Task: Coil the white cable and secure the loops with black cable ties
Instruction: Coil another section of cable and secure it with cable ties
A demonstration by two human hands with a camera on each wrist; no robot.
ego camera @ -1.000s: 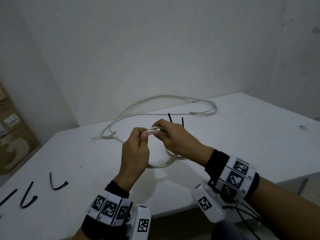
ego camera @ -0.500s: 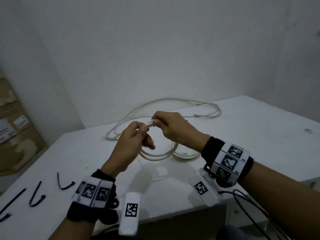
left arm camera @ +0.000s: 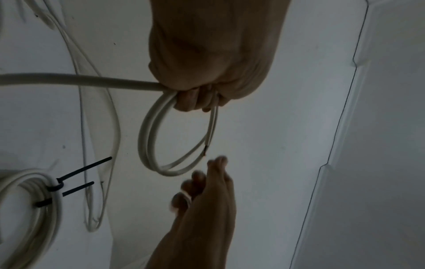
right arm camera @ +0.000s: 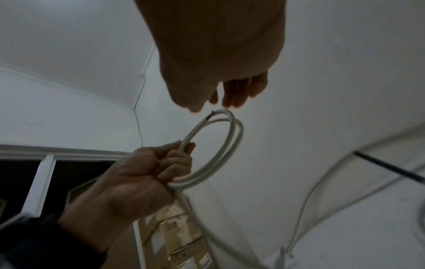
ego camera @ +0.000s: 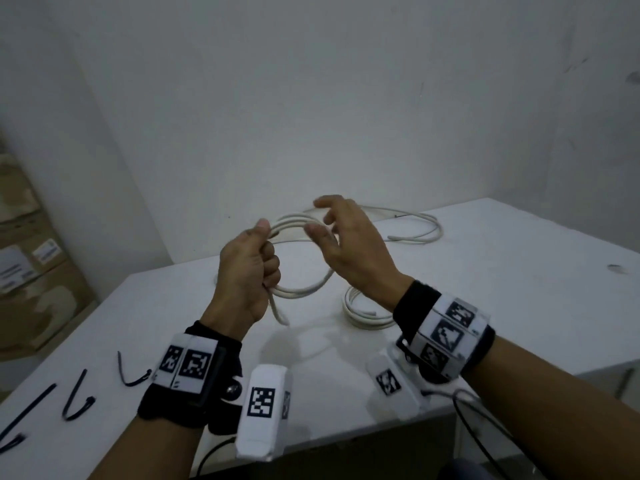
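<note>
My left hand (ego camera: 266, 251) grips a small two-turn loop of white cable (ego camera: 301, 289) in its fist, held above the white table (ego camera: 519, 306). The cable's cut end (left arm camera: 205, 150) lies along the loop. My right hand (ego camera: 322, 220) hovers just right of the loop's top with fingers relaxed and holds nothing. In the right wrist view its fingertips (right arm camera: 232, 102) sit right above the loop (right arm camera: 232, 145). A finished white coil (left arm camera: 34, 196) with two black ties (left arm camera: 76, 174) lies on the table; my right wrist partly hides this coil (ego camera: 360, 317). Three loose black ties (ego camera: 133, 375) lie at the near left.
More loose white cable (ego camera: 415, 233) trails along the table's back edge by the wall. Cardboard boxes (ego camera: 31, 271) stand beyond the table's left side. The table's front edge runs just under my wrists.
My right hand has let go of the cable and opened. My left hand has risen and turned, now gripping the loop alone in a fist.
</note>
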